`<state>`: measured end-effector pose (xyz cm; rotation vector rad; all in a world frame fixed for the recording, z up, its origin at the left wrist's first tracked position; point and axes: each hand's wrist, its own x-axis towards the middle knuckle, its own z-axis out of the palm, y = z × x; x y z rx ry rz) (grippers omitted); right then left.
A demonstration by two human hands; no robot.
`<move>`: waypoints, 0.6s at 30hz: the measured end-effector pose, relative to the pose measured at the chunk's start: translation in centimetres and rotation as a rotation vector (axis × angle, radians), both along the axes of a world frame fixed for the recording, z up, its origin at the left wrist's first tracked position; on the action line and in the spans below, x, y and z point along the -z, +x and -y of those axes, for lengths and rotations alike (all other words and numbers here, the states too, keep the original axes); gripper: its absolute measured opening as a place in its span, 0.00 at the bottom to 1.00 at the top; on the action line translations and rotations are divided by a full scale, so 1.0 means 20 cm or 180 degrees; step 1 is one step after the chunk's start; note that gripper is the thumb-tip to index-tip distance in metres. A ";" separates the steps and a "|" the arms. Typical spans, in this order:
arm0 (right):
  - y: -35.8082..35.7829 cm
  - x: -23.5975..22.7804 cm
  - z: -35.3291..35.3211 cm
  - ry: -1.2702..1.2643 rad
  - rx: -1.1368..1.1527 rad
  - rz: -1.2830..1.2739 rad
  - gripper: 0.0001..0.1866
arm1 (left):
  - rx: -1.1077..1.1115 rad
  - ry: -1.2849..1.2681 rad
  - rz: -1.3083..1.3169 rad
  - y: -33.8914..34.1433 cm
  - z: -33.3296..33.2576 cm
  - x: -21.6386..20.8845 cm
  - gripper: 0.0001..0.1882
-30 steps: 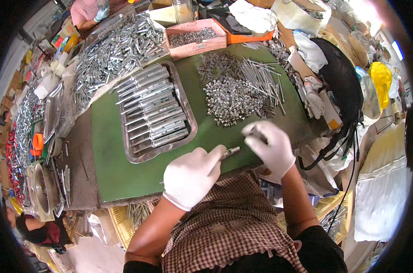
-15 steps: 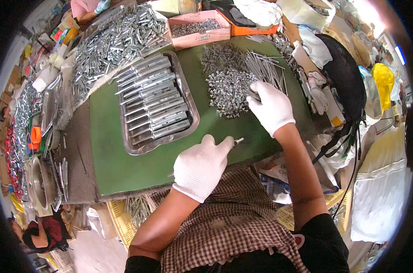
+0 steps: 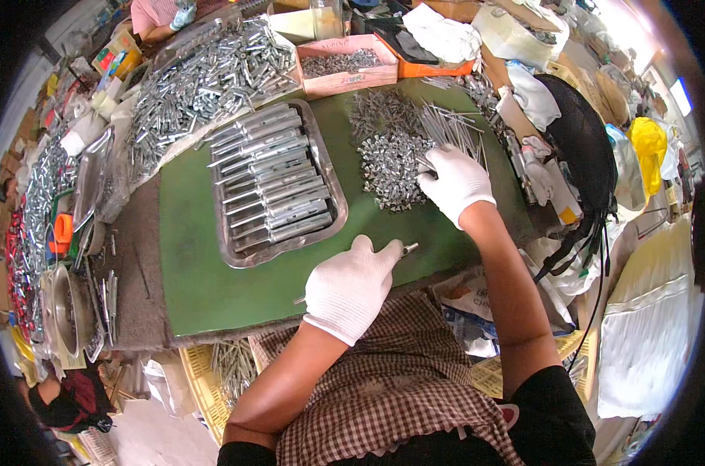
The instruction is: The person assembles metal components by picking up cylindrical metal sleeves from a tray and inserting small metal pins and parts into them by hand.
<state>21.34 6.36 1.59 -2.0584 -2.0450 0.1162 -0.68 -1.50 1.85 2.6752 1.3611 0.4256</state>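
The worktop [image 3: 139, 307] has a dark, greyish-brown covering, bare along its left part. Over it lies a flat green mat [image 3: 213, 291] that fills the middle and runs close to the near edge. On the mat's left half sits a metal tray [image 3: 339, 206] with rounded corners, turned slightly. Right of it, well apart, small silver cones [image 3: 390, 167] lie in a loose pile, with small dark metal pieces [image 3: 377, 113] heaped behind them and long thin rods [image 3: 449, 128] fanned out beside both. A pink box [image 3: 356, 82] stands at the mat's far edge, beside an orange tray [image 3: 455, 70].
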 end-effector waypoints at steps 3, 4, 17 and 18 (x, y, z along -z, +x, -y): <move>-0.02 -0.02 -0.01 -0.0041 0.0074 0.0040 0.12 | 0.0038 0.0089 0.0070 0.00 0.00 0.00 0.11; -0.02 -0.03 -0.01 -0.0081 0.0040 0.0105 0.12 | 0.0042 0.0054 0.0053 0.00 -0.01 0.00 0.11; -0.07 0.06 0.37 0.0703 -0.0581 -0.1587 0.12 | 0.0070 -0.0121 0.0057 -0.01 -0.02 -0.01 0.11; -0.07 0.07 0.38 0.0763 -0.0519 -0.1552 0.11 | 0.0066 -0.0118 0.0052 -0.01 -0.02 -0.01 0.11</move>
